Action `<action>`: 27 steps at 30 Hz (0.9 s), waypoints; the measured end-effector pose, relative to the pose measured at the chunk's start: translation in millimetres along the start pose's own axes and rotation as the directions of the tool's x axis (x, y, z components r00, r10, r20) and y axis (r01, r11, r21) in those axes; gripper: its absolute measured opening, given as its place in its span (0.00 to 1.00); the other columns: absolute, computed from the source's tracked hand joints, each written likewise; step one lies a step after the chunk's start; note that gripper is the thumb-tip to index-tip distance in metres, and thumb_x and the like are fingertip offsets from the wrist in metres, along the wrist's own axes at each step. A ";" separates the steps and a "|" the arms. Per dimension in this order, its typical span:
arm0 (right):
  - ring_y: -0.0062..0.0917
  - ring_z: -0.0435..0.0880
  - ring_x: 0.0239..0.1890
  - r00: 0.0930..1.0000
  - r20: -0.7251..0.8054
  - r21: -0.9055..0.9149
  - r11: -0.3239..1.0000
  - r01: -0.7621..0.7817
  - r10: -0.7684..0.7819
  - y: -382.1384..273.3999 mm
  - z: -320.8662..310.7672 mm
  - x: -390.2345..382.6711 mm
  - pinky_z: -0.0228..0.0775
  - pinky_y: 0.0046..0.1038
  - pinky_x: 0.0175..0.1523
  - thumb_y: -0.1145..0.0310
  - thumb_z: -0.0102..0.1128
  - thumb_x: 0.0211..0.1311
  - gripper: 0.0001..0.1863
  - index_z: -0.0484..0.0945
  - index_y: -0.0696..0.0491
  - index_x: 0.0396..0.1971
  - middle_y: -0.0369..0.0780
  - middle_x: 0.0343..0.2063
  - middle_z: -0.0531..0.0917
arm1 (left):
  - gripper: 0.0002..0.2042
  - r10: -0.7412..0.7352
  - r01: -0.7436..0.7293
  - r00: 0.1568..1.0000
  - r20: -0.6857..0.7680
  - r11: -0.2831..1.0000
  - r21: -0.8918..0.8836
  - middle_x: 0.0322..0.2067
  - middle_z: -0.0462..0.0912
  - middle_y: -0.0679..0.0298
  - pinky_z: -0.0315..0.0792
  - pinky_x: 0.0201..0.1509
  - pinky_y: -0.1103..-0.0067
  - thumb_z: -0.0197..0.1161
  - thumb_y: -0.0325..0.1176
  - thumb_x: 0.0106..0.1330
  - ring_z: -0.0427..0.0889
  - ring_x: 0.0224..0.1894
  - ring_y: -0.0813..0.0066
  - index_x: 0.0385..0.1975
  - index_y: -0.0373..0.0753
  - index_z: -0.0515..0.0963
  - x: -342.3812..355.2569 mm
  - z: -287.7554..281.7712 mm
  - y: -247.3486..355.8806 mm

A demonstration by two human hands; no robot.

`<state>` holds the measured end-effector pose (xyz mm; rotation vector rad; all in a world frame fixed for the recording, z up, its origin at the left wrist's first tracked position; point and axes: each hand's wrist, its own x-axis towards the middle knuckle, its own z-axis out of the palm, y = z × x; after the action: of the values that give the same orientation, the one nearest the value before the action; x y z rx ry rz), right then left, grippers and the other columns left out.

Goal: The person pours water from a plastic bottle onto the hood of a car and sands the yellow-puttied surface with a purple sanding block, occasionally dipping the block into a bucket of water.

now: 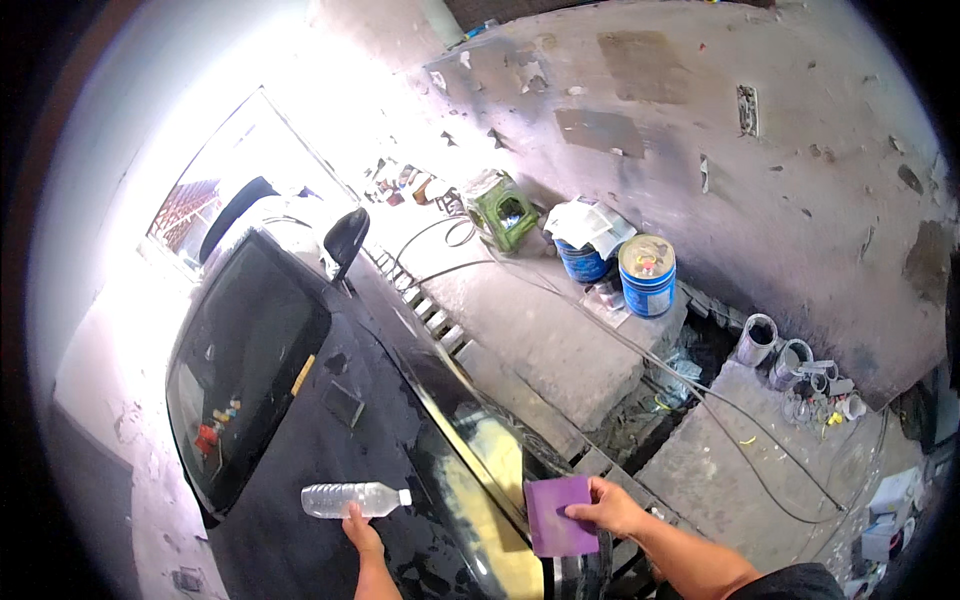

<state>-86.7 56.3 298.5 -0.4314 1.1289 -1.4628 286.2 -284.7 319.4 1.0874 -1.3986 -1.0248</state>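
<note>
My left hand is closed round a clear plastic bottle with a white cap, lying sideways over the dark car hood. Between the thumb and fingers of my right hand is a purple sheet that looks like sandpaper, held flat above the car's edge. Just left of the sheet, a pale yellow filler patch covers part of the front fender. Wet-looking marks and a small dark flat piece show on the hood.
The windshield and side mirror are farther off. Right of the car, a trench cuts the concrete floor, with hoses across it. Blue buckets, a green container and open cans stand by the wall.
</note>
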 end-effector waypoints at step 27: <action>0.32 0.75 0.59 0.973 0.212 -0.358 0.934 -0.006 0.087 16.4 -46.6 34.6 0.65 0.33 0.64 0.69 0.53 0.61 0.33 0.61 0.60 0.67 0.49 0.57 0.76 | 0.33 -0.334 0.278 0.936 -0.115 0.898 -0.342 0.58 0.74 0.59 0.72 0.59 0.64 0.57 0.62 0.66 0.77 0.58 0.60 0.63 0.44 0.67 -51.5 60.6 43.5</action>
<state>-123.5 45.4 251.9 -0.7973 1.2123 -1.1334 224.6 -223.2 344.7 1.1413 -0.8968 -1.3020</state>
